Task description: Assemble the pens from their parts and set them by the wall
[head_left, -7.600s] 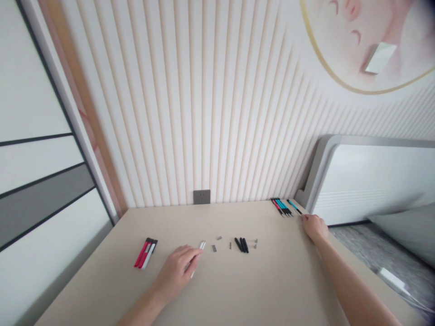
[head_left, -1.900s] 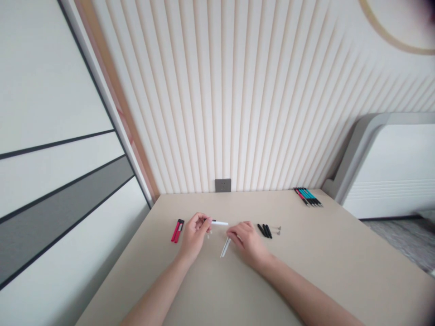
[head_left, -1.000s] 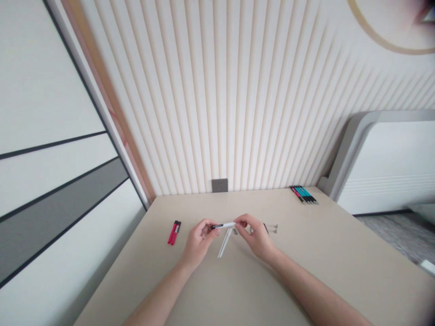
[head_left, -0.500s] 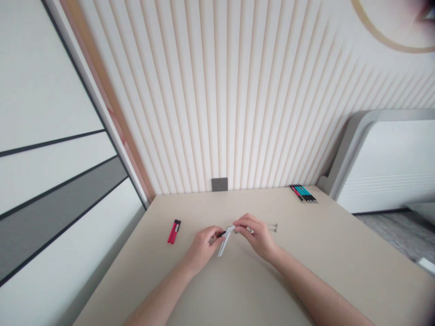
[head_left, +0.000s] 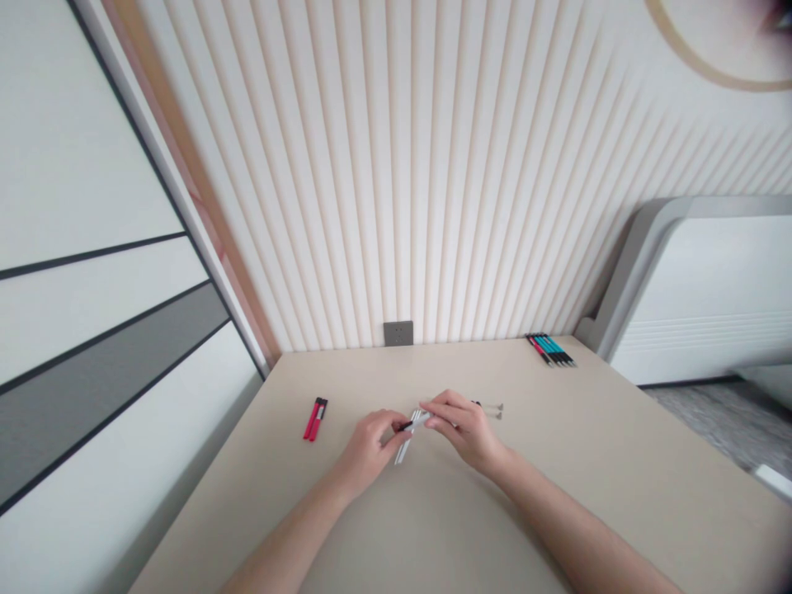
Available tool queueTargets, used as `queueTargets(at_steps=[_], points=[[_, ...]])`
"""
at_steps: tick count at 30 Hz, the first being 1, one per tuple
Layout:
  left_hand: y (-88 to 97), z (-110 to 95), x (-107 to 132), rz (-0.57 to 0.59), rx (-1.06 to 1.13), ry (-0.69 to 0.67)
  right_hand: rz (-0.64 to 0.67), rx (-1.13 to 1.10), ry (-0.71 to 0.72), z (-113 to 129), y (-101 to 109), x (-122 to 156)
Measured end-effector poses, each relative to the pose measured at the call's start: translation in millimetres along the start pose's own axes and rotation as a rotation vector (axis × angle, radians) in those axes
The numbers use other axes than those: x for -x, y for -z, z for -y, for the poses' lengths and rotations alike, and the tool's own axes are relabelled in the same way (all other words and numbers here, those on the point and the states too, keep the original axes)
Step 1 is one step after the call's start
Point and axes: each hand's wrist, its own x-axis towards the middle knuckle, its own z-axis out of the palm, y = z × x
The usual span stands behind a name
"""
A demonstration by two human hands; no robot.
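Between my two hands is a slim pen piece (head_left: 419, 421), white with a black end. My left hand (head_left: 373, 443) pinches the black end between thumb and fingertips. At the other end, the thumb and forefinger of my right hand (head_left: 465, 426) close on the white part; the fingers hide its tip. Several thin white sticks (head_left: 402, 454), like pen refills, lie on the table just under the piece. Small metal pen tips (head_left: 499, 412) lie to the right of my right hand, with a small dark piece (head_left: 476, 403) partly hidden behind that hand.
Red pen barrels (head_left: 315, 419) with black ends lie at the left of the beige table (head_left: 396, 536). Several blue and red pens (head_left: 550, 351) lie in a row at the back right. A dark socket (head_left: 398, 333) sits on the ribbed wall behind.
My right hand has shifted very slightly along the pen piece, and the piece lies a bit flatter. A small dark piece now shows behind the right hand. The view has moved slightly.
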Motion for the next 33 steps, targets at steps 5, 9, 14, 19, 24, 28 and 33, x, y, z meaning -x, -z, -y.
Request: queueTargets(at_steps=[5, 9, 14, 19, 24, 28, 33], points=[[2.6, -8.3, -0.9, 0.020, 0.148, 0.076, -0.014, 0.035, 0.013, 0.2, -0.5, -0.8], [5.7, -8.7, -1.7, -0.016, 0.310, 0.142, -0.134, 0.116, -0.085, -6.1, 6.1, -6.0], [7.5, -2.0, -1.5, -0.104, 0.217, 0.129, -0.208, 0.336, -0.270, -32.7, 25.3, -8.5], [7.9, -1.6, 2.1, -0.072, 0.398, 0.072, -0.046, 0.550, -0.336, -50.8, 32.6, -2.2], [7.7, -3.5, 3.1, -0.002, 0.449, 0.037, 0.028, 0.626, -0.292, -40.4, 21.4, -1.1], [8.4, -2.2, 2.2, 0.018, 0.398, 0.003, 0.060, 0.623, -0.248, -31.5, 15.9, -1.9], [8.4, 0.2, 2.9, 0.032, 0.335, -0.028, 0.075, 0.635, -0.239, -32.2, 16.2, -0.9]])
